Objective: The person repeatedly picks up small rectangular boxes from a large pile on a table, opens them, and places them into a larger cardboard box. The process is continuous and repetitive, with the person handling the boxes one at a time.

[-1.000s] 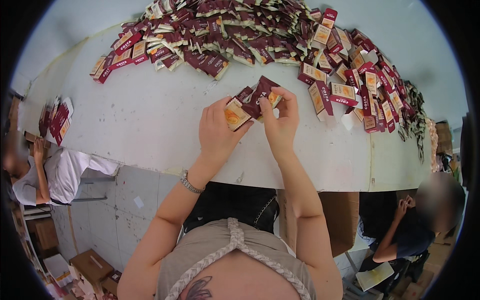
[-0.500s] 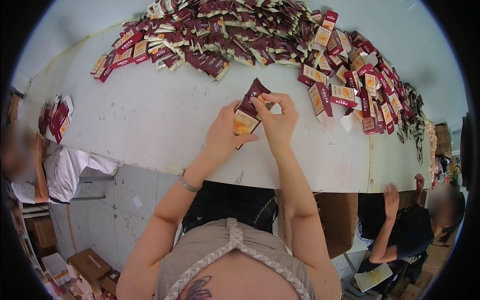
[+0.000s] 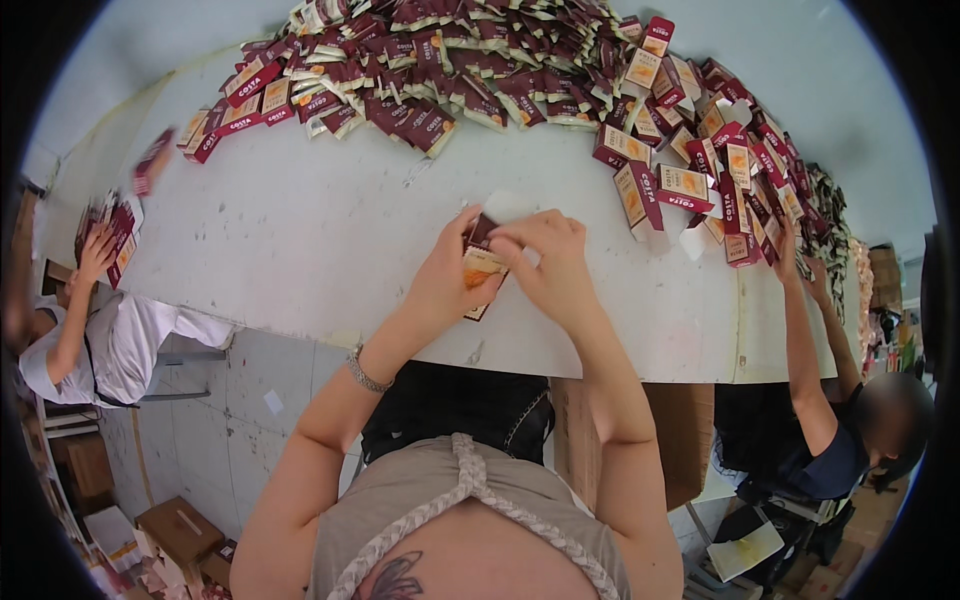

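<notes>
Carton (image 3: 482, 266) between hands (image 3: 440, 275) (image 3: 550, 268), left gripping, right at top

the held box (image 3: 481, 267) is cream and maroon with an orange motif; the piled sachets (image 3: 428, 126) are maroon with cream edges; the desk (image 3: 300, 235) is whitish grey.

A whitish table (image 3: 300, 220) stands on a pale, marked tiled floor (image 3: 235, 440).

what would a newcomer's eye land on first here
The big mound of maroon sachets at the far side of the white table stands out first, with a jumble of maroon-and-cream boxes to its right. Nearer, the left hand holds one small box while the right hand is at its upper end.
</notes>
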Action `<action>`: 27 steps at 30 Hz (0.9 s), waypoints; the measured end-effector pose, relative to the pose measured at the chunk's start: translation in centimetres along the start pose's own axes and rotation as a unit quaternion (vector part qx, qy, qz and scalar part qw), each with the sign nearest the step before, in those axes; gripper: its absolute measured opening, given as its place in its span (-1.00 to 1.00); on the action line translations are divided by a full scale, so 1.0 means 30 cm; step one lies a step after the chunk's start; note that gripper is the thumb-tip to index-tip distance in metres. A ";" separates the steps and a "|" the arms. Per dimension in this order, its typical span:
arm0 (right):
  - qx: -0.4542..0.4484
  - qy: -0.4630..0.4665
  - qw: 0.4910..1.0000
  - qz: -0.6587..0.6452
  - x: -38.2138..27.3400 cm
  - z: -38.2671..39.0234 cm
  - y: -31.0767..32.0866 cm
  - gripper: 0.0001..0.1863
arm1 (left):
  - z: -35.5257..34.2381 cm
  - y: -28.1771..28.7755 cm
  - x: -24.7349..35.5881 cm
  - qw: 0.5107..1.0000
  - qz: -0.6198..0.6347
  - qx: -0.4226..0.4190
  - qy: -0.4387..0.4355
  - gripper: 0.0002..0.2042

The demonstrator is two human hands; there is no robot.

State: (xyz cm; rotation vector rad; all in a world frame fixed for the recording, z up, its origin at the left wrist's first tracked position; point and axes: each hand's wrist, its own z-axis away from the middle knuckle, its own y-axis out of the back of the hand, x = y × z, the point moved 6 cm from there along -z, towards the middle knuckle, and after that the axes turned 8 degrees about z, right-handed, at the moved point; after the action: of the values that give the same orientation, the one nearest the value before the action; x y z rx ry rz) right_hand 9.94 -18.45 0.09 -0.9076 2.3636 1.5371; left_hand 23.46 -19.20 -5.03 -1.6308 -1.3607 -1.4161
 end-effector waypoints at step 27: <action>-0.029 -0.281 0.792 -0.541 0.038 0.094 -0.125 -0.78 | 0.093 -0.004 0.025 0.995 0.065 0.047 -0.066 -0.42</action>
State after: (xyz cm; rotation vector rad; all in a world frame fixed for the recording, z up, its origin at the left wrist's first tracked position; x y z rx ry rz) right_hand 10.72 -17.47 -4.59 -1.2437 0.9977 1.1046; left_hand 24.28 -16.44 -5.10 -1.7439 -1.3470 -1.1708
